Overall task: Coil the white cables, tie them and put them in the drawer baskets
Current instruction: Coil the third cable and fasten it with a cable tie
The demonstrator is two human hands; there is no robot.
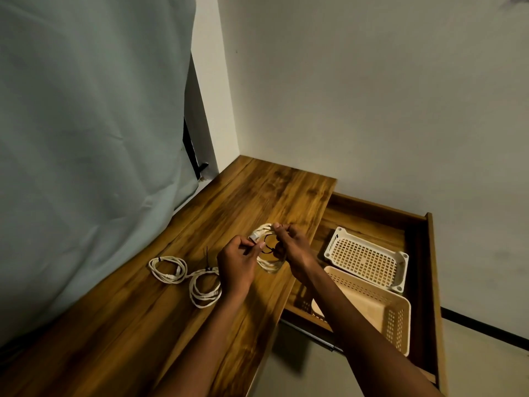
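Note:
Above the wooden table top (252,196) I hold a coiled white cable (267,263). My right hand (289,245) grips the coil at its top. A thin black tie (269,247) loops around the coil, and my left hand (237,262) pinches one end of it. Two more white coils lie to the left on the table: one (169,269) at the far left and one (204,287) nearer my left wrist, each with a black tie. In the open drawer (429,253) on the right sit a white basket (367,257) and a beige basket (372,302); both look empty.
A pale curtain (86,138) hangs along the table's left side. White walls (372,96) close the corner behind. The drawer sticks out to the right over the light floor (286,376).

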